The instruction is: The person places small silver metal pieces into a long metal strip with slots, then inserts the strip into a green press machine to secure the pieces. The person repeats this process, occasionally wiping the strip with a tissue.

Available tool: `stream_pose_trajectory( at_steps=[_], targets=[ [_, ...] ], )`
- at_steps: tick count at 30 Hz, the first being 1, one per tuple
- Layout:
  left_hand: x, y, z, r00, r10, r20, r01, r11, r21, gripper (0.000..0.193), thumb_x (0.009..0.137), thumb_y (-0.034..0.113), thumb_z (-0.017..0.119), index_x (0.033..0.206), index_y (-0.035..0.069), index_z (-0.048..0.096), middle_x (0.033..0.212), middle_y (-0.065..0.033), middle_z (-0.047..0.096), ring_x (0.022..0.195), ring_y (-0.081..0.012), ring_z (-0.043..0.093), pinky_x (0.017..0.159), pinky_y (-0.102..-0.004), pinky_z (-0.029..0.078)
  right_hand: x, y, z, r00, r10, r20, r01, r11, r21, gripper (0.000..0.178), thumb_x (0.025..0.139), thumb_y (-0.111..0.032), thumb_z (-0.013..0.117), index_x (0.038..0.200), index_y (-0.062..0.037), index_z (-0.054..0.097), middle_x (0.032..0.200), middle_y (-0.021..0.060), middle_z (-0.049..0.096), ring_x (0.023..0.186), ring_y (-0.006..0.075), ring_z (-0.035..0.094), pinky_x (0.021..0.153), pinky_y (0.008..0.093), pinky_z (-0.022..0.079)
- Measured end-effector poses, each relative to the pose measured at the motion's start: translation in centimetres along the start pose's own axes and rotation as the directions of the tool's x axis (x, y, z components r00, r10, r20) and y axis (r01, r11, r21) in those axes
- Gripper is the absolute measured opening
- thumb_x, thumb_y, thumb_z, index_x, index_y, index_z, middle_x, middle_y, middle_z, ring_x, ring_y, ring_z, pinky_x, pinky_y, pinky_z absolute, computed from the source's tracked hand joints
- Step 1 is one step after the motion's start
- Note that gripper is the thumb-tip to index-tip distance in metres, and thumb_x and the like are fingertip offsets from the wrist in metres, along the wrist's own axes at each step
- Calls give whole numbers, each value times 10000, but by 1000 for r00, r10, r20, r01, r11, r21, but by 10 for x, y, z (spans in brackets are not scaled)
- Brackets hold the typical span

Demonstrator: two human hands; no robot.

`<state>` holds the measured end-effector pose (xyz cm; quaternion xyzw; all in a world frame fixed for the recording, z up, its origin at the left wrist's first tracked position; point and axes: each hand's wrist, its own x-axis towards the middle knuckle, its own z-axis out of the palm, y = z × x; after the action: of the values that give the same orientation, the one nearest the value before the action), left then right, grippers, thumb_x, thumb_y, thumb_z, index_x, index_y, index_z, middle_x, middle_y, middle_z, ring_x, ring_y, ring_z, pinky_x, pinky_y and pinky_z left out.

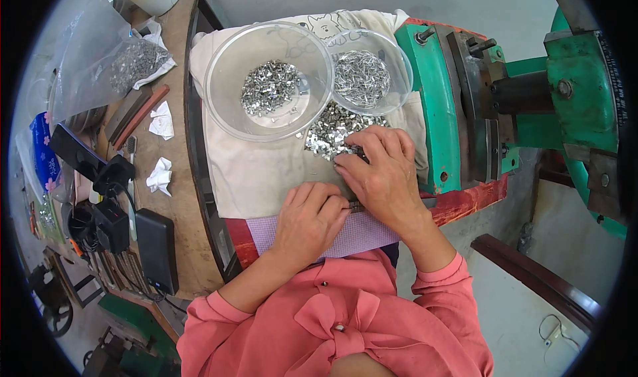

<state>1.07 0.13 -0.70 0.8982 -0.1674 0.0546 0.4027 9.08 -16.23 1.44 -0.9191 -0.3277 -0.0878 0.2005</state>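
My left hand [309, 223] is curled closed at the cloth's front edge; whatever its fingers hold is hidden. By its fingertips shows one end of a dark narrow bar [357, 207], which runs under my right wrist. My right hand [384, 174] reaches into a loose pile of small flat metal pieces [327, 137], thumb and fingertips drawn together; any piece between them is too small to make out. Behind the pile stand a large clear round tub [216, 114] with similar shiny pieces inside and a smaller clear tub [405, 91] holding many thin metal pins [362, 78].
A pale cloth [249, 177] covers the work surface. Close on the right stands a green machine [435, 137] with a dark metal vise-like block. On the wooden table [186, 231] at left lie a black power bank [156, 251], crumpled tissues [159, 175], sharpening-stone-like bars [141, 116] and a plastic bag [93, 64].
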Motion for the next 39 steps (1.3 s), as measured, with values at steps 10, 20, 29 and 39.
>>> stream_pose_trajectory(
  at_steps=[10, 20, 29, 39],
  targets=[
    [-22, -9, -22, 997, -66, -33, 67, 998, 18, 342, 694, 80, 837, 976, 66, 643, 1025, -77, 628, 926, -285, 591, 789, -392, 431, -2, 0, -5, 999, -19, -37, 23, 995, 97, 135, 714, -111, 764, 811, -115, 669, 1070, 17, 635, 1110, 247, 575, 1003, 448, 371],
    [-17, -5, -21, 995, -98, 4, 98, 992, 82, 364, 695, 118, 838, 1004, 68, 653, 1065, -83, 615, 957, -290, 588, 819, -410, 442, -55, -10, -26, 998, 63, -33, -58, 992, 115, 187, 688, -121, 811, 833, -144, 695, 1067, -12, 657, 1113, 239, 575, 990, 451, 374],
    [-21, -8, -27, 998, -46, 43, 41, 993, 113, 336, 705, 135, 831, 984, 63, 658, 1064, -87, 614, 963, -299, 587, 813, -417, 447, -50, -8, -33, 997, 67, 43, -72, 989, 132, 209, 695, -137, 817, 881, -143, 721, 1096, 4, 652, 1111, 250, 563, 990, 457, 365],
    [-21, -2, -25, 996, -91, -2, 91, 994, 54, 340, 707, 129, 837, 983, 75, 645, 1028, -83, 616, 943, -296, 586, 793, -412, 444, -5, -1, 2, 999, 38, -28, -35, 992, 119, 170, 743, -141, 799, 877, -100, 702, 1072, 35, 624, 1095, 268, 559, 961, 455, 379]
  ],
)
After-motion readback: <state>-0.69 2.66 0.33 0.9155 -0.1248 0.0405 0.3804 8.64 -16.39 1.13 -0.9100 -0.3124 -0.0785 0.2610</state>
